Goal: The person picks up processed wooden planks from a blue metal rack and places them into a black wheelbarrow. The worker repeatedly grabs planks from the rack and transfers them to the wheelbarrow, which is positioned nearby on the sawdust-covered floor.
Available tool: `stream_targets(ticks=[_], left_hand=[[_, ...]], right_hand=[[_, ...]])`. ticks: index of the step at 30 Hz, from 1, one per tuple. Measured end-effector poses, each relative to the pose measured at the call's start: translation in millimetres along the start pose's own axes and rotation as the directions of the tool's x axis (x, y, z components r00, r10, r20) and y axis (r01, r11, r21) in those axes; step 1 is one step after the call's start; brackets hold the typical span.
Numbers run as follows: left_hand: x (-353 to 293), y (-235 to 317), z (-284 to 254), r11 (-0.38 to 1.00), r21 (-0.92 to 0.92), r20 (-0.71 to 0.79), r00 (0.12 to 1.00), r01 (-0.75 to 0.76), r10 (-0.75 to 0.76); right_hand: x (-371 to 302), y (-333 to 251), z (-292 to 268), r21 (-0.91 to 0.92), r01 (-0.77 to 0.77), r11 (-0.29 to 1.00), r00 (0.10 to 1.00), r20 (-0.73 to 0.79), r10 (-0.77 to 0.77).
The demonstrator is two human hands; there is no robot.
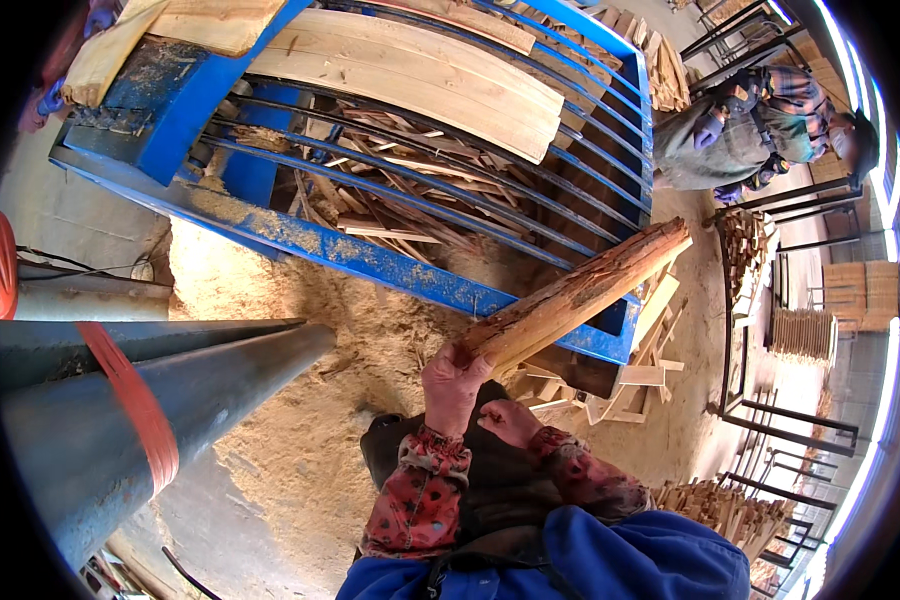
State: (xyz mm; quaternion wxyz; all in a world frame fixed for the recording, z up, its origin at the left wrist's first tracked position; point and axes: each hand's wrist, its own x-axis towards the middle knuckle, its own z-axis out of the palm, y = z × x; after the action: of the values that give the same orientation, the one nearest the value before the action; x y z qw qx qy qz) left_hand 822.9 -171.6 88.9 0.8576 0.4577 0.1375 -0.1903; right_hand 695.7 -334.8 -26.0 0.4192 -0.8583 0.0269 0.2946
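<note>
My left hand is closed round the near end of a long wooden slab with rough bark along its upper side. The slab slants up to the right, across the corner of a blue metal frame. Just right of it, below the slab, my right hand is curled closed close to my body. Something small and dark shows at its fingers, too small to name. Pale sawn boards lie on the frame's dark bars, with bark strips and offcuts heaped beneath them.
A large grey pipe with a red band runs along the left. Sawdust covers the floor. Offcuts lie by the frame's right corner. A co-worker stands at the upper right; a gloved hand shows upper left.
</note>
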Motion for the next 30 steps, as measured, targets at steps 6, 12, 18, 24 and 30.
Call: stream_targets(ticks=[6, 12, 18, 24, 30], left_hand=[[-58, 21, -56, 0.987, 0.122, -0.105, 0.990, 0.105, -0.093], [-206, 37, -158, 0.973, -0.117, -0.365, 0.902, 0.200, -0.230], [-367, 33, -158, 0.966, -0.216, -0.637, 0.770, -0.139, -0.032], [-433, -25, -72, 0.985, -0.163, -0.887, 0.445, -0.064, -0.118], [-431, -85, -59, 0.954, -0.230, -0.966, 0.163, -0.193, -0.200]], right_hand=[[-8, -41, -26, 0.061, 0.033, 0.998, 0.999, 0.032, -0.035], [-4, -60, -39, -0.087, -0.009, 0.996, 0.940, 0.339, 0.038], [35, 35, 27, 0.421, 0.065, 0.905, 0.908, 0.351, -0.229], [79, -18, 24, -0.002, 0.238, 0.971, 0.748, 0.638, -0.181], [97, -40, 5, -0.257, 0.149, 0.955, 0.683, 0.725, 0.089]])
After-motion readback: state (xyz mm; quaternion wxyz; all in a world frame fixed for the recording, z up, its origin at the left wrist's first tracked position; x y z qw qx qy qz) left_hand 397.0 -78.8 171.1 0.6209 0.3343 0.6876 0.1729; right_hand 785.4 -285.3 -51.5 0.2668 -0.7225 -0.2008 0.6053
